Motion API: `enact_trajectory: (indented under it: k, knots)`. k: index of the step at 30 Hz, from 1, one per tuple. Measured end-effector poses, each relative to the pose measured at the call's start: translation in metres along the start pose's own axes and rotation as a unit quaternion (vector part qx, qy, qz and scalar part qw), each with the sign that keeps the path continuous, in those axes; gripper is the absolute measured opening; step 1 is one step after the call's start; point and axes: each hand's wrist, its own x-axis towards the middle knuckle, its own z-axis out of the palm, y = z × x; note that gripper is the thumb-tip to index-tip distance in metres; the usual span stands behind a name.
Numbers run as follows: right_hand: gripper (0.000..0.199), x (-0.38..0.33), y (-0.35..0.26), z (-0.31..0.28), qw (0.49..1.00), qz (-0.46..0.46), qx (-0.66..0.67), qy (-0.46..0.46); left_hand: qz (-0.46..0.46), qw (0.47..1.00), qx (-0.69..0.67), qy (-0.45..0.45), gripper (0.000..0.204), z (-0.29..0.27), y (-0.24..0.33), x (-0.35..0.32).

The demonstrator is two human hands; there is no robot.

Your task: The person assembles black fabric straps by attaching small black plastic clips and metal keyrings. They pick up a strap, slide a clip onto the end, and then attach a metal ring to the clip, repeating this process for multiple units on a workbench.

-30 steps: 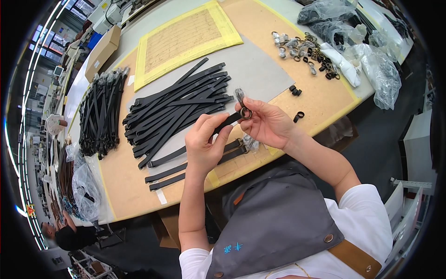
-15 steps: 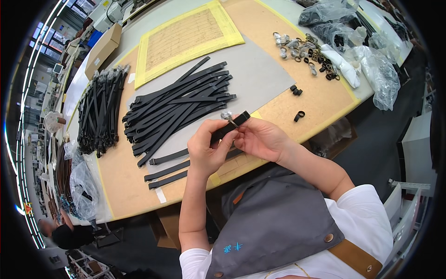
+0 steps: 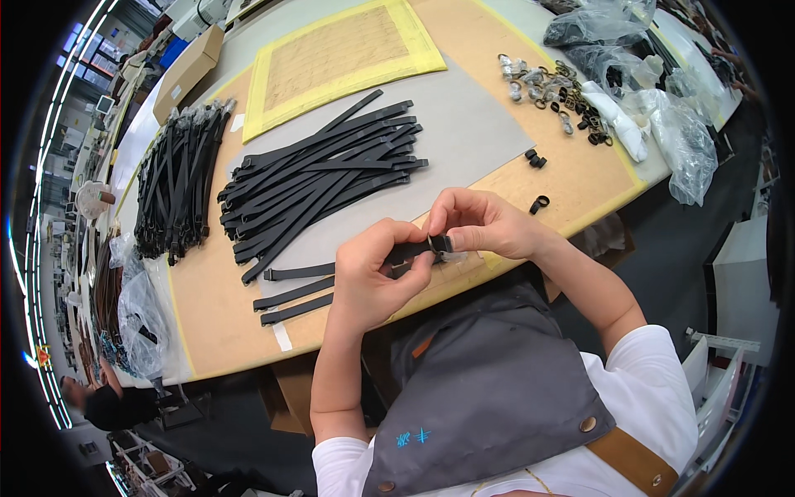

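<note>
In front of my chest, above the table's near edge, my left hand grips the end of a black strap between thumb and fingers. My right hand pinches a small metal buckle at the strap's tip. Clear plastic film hangs below the buckle. The fingers hide part of how strap and buckle join. Beyond my left hand, more single black straps lie side by side near the edge. Two small groups of black loops rest beyond my right hand.
A heap of black straps covers the grey sheet. Another strap bundle lies to the left, near a cardboard box. A yellow-edged board is at the back. Buckles and plastic bags lie at right.
The strap's tip has come down from its raised tilt and lies flatter. My right hand has turned over the buckle. The plastic film has gone from above the strap to below it.
</note>
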Motion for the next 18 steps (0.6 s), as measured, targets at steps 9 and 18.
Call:
enact_trajectory:
  k: [9, 18]
  knots:
    - [0.019, 0.001, -0.031, 0.040, 0.941, 0.075, -0.309, 0.116, 0.110, 0.982, 0.151, -0.011, 0.026, 0.004, 0.000, -0.004]
    - [0.023, 0.002, -0.023, 0.023, 0.989, 0.097, -0.084, 0.070, 0.005, 0.998, 0.058, -0.036, 0.025, -0.004, -0.004, 0.000]
